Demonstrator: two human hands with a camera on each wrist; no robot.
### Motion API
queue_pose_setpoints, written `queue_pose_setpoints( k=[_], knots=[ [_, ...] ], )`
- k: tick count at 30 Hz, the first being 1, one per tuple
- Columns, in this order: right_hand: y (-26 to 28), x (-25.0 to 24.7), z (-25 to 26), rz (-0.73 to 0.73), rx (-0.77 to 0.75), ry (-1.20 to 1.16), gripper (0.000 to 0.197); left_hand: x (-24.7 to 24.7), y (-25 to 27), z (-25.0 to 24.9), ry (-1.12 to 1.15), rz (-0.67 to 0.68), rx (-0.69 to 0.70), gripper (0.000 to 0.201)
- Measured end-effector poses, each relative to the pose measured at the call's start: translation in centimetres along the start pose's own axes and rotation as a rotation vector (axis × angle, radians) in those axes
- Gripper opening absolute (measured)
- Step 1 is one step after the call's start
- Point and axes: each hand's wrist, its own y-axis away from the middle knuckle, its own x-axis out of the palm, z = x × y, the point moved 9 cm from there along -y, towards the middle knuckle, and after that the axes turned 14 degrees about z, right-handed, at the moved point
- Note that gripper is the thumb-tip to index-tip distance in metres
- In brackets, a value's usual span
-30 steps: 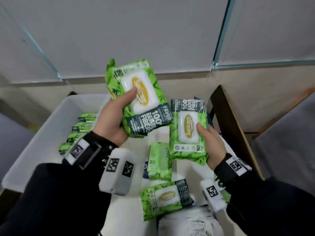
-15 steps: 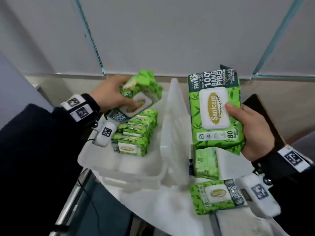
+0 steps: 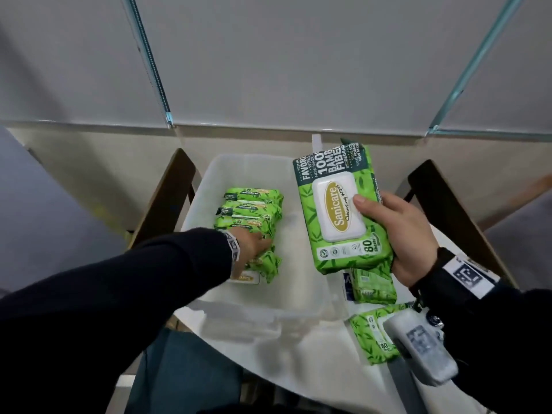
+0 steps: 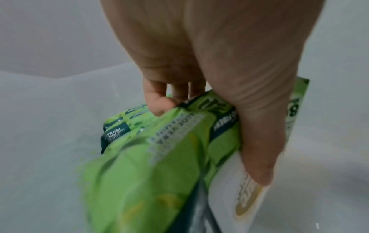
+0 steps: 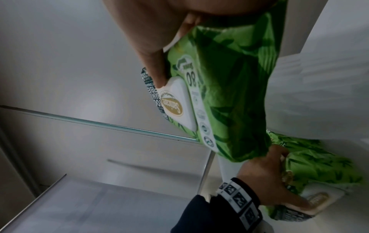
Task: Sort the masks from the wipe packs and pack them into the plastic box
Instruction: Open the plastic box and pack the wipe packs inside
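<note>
A clear plastic box [image 3: 209,174] stands on the white table, with a row of green wipe packs [image 3: 254,210] on edge inside it. My left hand [image 3: 254,246] is down in the box and grips the nearest wipe pack [image 4: 169,173] of that row, thumb on its white lid and fingers over the far side. My right hand [image 3: 397,231] holds another green wipe pack [image 3: 337,210] upright above the table, just right of the box, thumb on its white lid [image 5: 175,100]. No masks show in any view.
Two more green wipe packs [image 3: 373,285] [image 3: 373,333] lie on the table under my right hand. Dark chair backs [image 3: 167,198] [image 3: 442,198] stand to the left and right of the table. A wall with blinds rises behind.
My left hand has lowered its wipe pack into the box, against the near end of the row. My right hand still holds its pack up, now closer to the box.
</note>
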Motion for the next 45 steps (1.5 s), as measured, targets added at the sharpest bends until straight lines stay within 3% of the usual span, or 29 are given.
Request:
queue_pose_setpoints(
  k=[1, 5, 9, 10, 11, 14, 16, 17, 19, 21, 22, 24, 26, 29, 33, 36, 39, 41, 42, 44, 45],
  knots=[
    [0.1, 0.1, -0.2, 0.0, -0.004, 0.01, 0.036, 0.3, -0.1, -0.5, -0.029, -0.015, -0.003, 0.125],
    [0.5, 0.9, -1.1, 0.004, -0.028, 0.019, 0.04, 0.7, -0.2, -2.2, -0.092, -0.022, -0.04, 0.084],
    [0.9, 2.3, -1.6, 0.032, -0.043, 0.036, 0.036, 0.9, -0.2, -0.9, 0.05, 0.04, 0.004, 0.105],
    [0.9, 2.7, -1.4, 0.046, -0.046, 0.054, 0.036, 0.1, 0.7, 0.0, 0.146, 0.054, -0.008, 0.1],
    [0.7, 3.1, -1.2, 0.057, -0.049, 0.081, 0.037, -1.3, 1.8, 1.1, 0.281, 0.024, -0.013, 0.082],
    [-0.1, 4.1, -0.1, 0.093, -0.056, 0.197, 0.043, -8.6, 7.9, 5.9, 0.898, -0.373, 0.121, 0.006],
    [-0.9, 5.4, 0.3, 0.139, -0.048, 0.305, 0.049, -12.1, 14.2, 8.8, 1.337, -0.617, 0.323, 0.015],
    [-1.3, 6.1, 0.4, 0.158, -0.046, 0.362, 0.051, -13.9, 17.2, 8.8, 1.409, -0.674, 0.482, 0.023],
    [-2.1, 7.7, 0.3, 0.188, -0.041, 0.477, 0.053, -16.0, 21.5, 6.6, 1.161, -0.643, 0.662, 0.061],
    [-3.0, 9.2, -0.4, 0.201, -0.03, 0.593, 0.061, -15.8, 22.5, 3.7, 0.671, -0.51, 0.522, 0.1],
    [-3.3, 9.8, -1.0, 0.203, -0.015, 0.649, 0.067, -15.2, 22.1, 2.9, 0.446, -0.476, 0.399, 0.106],
    [-3.8, 10.6, -2.7, 0.216, 0.022, 0.747, 0.075, -13.7, 20.7, 2.7, 0.209, -0.413, 0.225, 0.093],
    [-3.8, 11.0, -3.9, 0.22, 0.009, 0.806, 0.07, -12.0, 18.4, 3.4, 0.133, -0.348, 0.127, 0.075],
    [-3.4, 11.1, -6.0, 0.23, 0.004, 0.873, 0.068, -9.0, 14.3, 4.0, 0.072, -0.236, 0.013, 0.069],
    [-2.4, 10.7, -13.2, 0.31, 0.335, 0.839, 0.071, -3.1, 7.7, 1.1, -0.023, -0.007, 0.02, 0.079],
    [-0.7, 10.8, -17.5, 0.399, 0.508, 0.802, 0.075, -0.3, 4.7, -2.1, -0.264, 0.137, 0.033, 0.071],
    [-0.8, 10.0, -19.0, 0.382, 0.547, 0.835, 0.07, 2.1, 2.4, -3.5, -0.395, 0.305, 0.022, 0.053],
    [-1.4, 9.1, -19.3, 0.331, 0.558, 0.811, 0.059, 3.8, 0.4, -2.7, -0.47, 0.282, -0.061, 0.041],
    [-1.5, 8.9, -19.6, 0.328, 0.567, 0.799, 0.052, 4.9, -0.5, -2.8, -0.565, 0.269, -0.032, 0.031],
    [-1.5, 8.6, -20.0, 0.346, 0.57, 0.833, 0.038, 6.7, -1.6, -3.4, -0.641, 0.254, 0.05, 0.037],
    [-1.5, 8.5, -20.1, 0.355, 0.562, 0.862, 0.033, 6.7, -1.4, -3.8, -0.53, 0.265, 0.051, 0.037]
  ],
)
